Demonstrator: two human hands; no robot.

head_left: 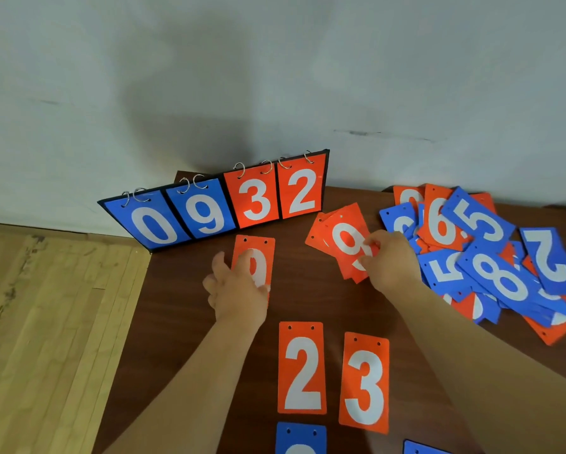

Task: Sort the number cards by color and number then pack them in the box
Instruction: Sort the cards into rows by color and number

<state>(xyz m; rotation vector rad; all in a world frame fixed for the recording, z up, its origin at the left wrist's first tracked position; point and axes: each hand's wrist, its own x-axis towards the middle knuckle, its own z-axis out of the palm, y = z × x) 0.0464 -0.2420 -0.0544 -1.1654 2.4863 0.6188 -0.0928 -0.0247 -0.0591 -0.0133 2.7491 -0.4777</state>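
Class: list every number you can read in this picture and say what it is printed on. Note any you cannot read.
"0 9 3 2": scoreboard, blue then orange flaps.
"2": orange card.
"3": orange card.
"9": orange card under right hand.
"5", "8", "2", "5": blue pile cards.
Card under left hand: digit covered.

Two hands [239,290], one scoreboard [216,204] showing four digits, many loose cards [303,368].
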